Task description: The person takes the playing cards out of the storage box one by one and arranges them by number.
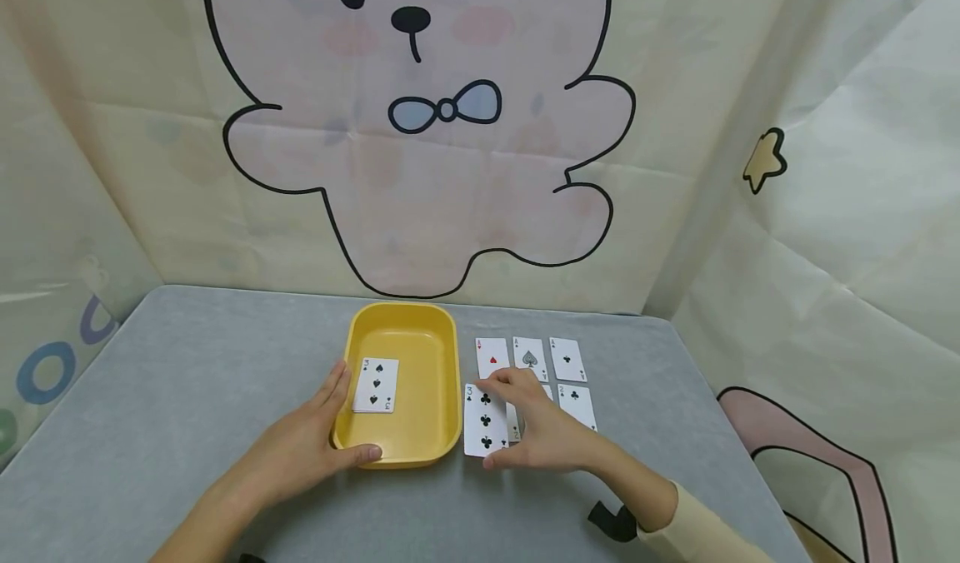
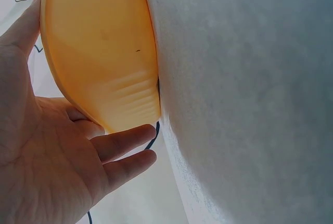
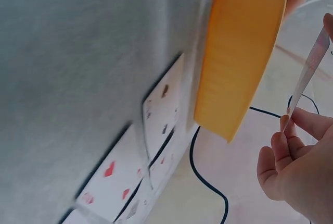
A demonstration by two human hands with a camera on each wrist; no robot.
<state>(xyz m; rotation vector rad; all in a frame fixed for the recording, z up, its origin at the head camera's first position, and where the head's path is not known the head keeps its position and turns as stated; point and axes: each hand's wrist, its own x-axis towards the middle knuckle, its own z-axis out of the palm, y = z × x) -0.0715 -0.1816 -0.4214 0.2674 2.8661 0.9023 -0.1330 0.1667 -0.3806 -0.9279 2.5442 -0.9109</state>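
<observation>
Beside the yellow tray (image 1: pixel 431 330), my right hand (image 1: pixel 543 425) pinches a three of clubs (image 1: pixel 480 442) between thumb and fingers at its edges. The right wrist view shows this card (image 3: pixel 309 70) nearly edge-on, raised off the table. My left hand (image 1: pixel 300 442) holds the tray at its near left, with the thumb at the front rim and fingers along the left wall. In the left wrist view, the left hand (image 2: pixel 57 151) has its fingers spread against the tray's outside. Inside the tray a three of spades (image 1: pixel 376 386) lies face up.
To the tray's right lie an ace of hearts (image 1: pixel 491 355), an ace of spades (image 1: pixel 528 356), an ace of clubs (image 1: pixel 567 359) and a two of clubs (image 1: pixel 576 403). Other cards are partly hidden under my right hand. A printed cloth (image 1: pixel 675 130) hangs behind the grey table (image 1: pixel 210 363).
</observation>
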